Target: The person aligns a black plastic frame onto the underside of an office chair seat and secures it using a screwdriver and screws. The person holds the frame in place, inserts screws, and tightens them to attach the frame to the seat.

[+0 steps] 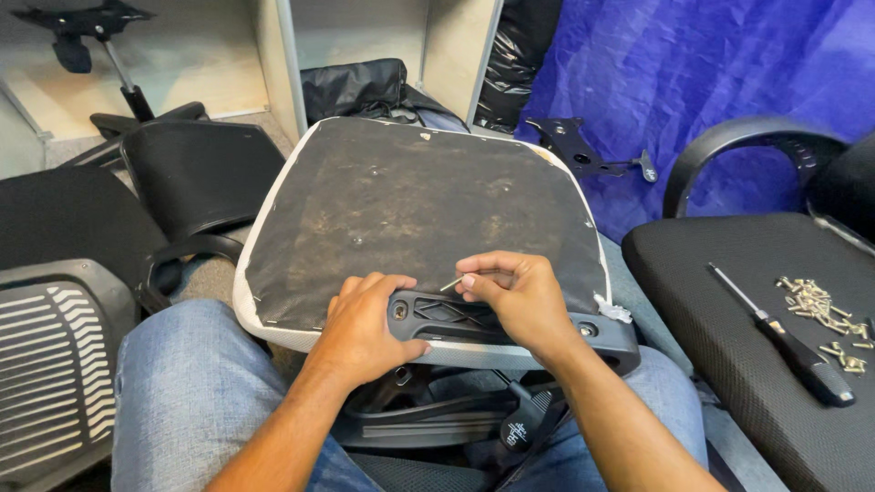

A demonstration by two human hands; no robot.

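Note:
An upturned chair seat [410,200] with a dusty black underside rests on my lap. A black plastic armrest bracket [510,319] lies along its near edge. My left hand [365,328] presses on the bracket's left end, thumb under its edge. My right hand [515,292] pinches a small silver screw [450,284] between thumb and forefinger, just above the bracket's middle. A second black tool handle [521,424] pokes up between my knees.
On a black chair seat [729,301] to the right lie a black-handled screwdriver [784,337] and a pile of several silver screws [825,319]. Chair backs and parts [196,173] crowd the left. A metal plate [583,150] lies against blue sheeting [693,82] behind.

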